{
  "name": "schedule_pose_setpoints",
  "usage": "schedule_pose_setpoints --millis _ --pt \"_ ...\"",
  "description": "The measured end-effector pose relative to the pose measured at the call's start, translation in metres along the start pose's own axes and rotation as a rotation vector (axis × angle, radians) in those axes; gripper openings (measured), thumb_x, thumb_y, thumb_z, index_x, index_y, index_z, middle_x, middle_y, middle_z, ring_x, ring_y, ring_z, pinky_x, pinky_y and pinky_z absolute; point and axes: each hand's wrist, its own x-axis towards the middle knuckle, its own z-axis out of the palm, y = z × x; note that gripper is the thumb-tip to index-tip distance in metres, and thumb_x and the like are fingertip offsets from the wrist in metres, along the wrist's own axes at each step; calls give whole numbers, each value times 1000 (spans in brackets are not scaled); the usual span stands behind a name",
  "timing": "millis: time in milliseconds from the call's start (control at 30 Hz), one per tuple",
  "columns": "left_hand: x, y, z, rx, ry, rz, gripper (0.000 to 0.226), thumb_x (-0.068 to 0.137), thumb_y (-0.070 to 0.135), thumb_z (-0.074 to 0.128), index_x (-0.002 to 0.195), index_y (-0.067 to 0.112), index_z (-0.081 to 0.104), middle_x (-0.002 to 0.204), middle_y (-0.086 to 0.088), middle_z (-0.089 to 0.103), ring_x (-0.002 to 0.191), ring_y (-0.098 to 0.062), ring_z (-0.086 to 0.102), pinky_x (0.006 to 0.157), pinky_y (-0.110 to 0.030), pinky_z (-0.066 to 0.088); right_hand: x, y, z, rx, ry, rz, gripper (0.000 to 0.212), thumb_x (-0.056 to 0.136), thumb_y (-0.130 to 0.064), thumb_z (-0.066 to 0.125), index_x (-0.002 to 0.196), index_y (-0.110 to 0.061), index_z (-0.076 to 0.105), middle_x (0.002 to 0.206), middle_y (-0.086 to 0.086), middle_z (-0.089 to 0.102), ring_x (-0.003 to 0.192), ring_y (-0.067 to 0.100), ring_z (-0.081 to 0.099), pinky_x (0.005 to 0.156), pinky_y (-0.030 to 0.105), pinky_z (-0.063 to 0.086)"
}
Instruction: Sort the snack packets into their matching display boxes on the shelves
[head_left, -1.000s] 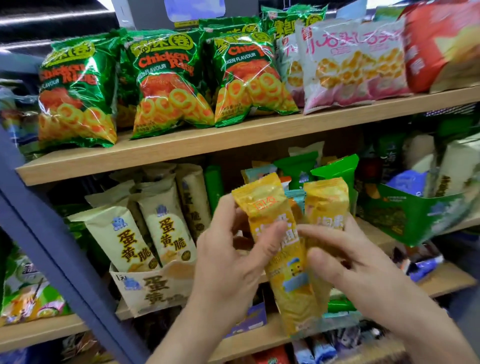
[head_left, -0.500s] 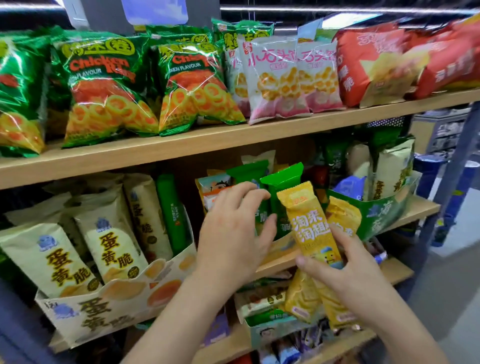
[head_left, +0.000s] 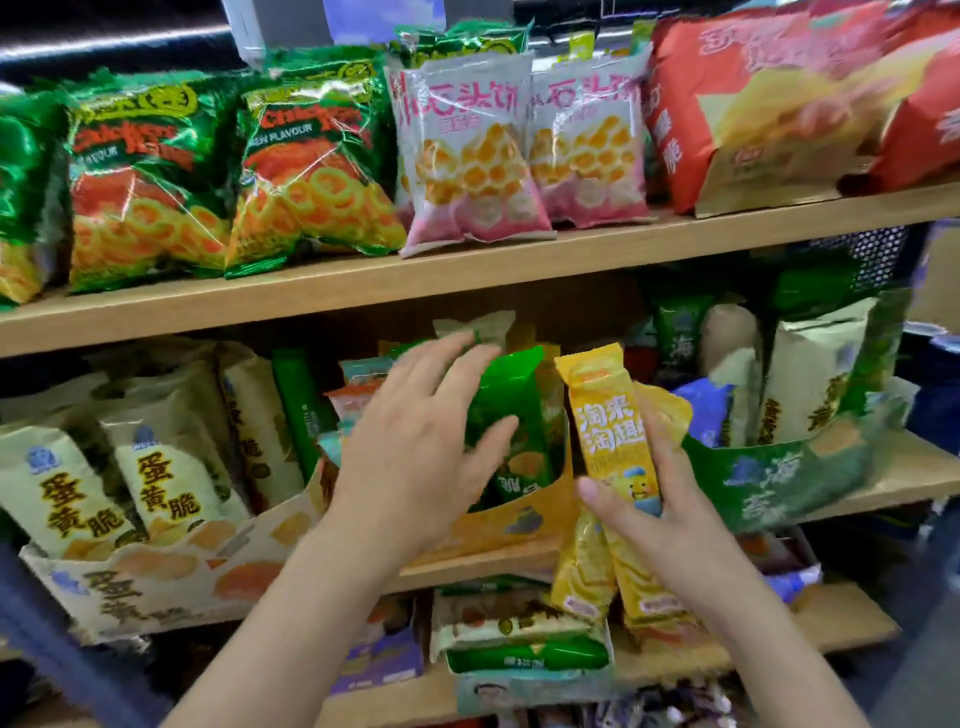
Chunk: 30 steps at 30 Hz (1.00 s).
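My right hand grips two long yellow snack packets, held upright in front of the middle shelf. My left hand reaches with spread fingers over a green packet standing in an orange display box; whether it touches the packet is unclear. Several other packets stand behind in that box, partly hidden by my left hand.
A cream display box of cream packets sits at the left of the middle shelf, a green display box at the right. Green, pink and red bags line the top shelf. More boxes and packets fill the lower shelf.
My left hand let go of the yellow packets and moved up to the green packet in the orange box. My right hand kept both yellow packets and raised them slightly.
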Motion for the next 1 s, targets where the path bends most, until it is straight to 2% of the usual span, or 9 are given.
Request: schedule_pose_setpoints --millis 67,133,233,400,500,633,767,867,1000 --pt "16 11 5 105 -186 -81 69 90 61 47 149 29 29 152 -3 36 140 -27 29 115 -43 27 5 3 -4 33 -68 -60 92 68 -62 70 128 -82 3 143 -32 24 135 -1 36 115 45 32" --pt "28 9 11 262 -374 -169 69 89 70 38 147 41 16 150 -2 35 138 -31 27 113 -47 25 7 6 -7 60 -119 -71 99 69 -59 71 129 -81 -4 150 -20 28 135 9 41 114 48 34" --pt "30 -3 5 338 -429 -206 61 87 70 42 137 45 18 130 4 48 124 -26 39 104 -47 29 9 8 -11 112 -169 -74 98 69 -59 70 125 -84 -7 152 -19 30 136 7 41 113 42 35" --pt "20 -14 -21 207 -412 -157 54 83 53 66 128 43 38 127 16 48 126 -14 38 113 -47 17 19 13 -15 363 -207 -22 92 71 -46 68 129 -81 7 123 -53 42 110 -19 53 88 21 45" --pt "17 -17 -32 137 -434 -153 57 81 46 71 127 44 37 130 17 51 131 -10 38 116 -43 13 27 11 -17 513 -185 29 87 67 -40 63 135 -74 20 128 -31 55 101 0 67 77 26 53" --pt "32 0 -37 175 -508 -197 93 73 79 45 150 34 19 142 6 47 133 -15 38 116 -40 25 40 7 -16 575 -139 55 95 66 -36 69 143 -63 20 123 -14 64 96 11 72 68 28 58" --pt "44 23 -9 345 -452 -166 98 70 90 9 125 25 58 111 2 51 110 -18 43 91 -36 43 50 6 -7 647 -137 116 108 59 -35 76 152 -45 22 120 0 68 91 16 74 62 27 58" --pt "32 20 3 291 -344 -128 80 78 82 14 83 23 68 90 6 39 95 -13 36 74 -29 36 51 10 -2 686 -172 165 98 64 -33 88 148 -32 37 117 3 71 91 20 74 64 31 58" --pt "9 10 -4 178 -273 -57 71 79 76 26 86 22 72 90 5 38 91 -11 35 75 -26 34 47 18 -4 703 -212 189 65 72 -36 81 131 -29 57 108 5 74 92 23 73 70 34 59"
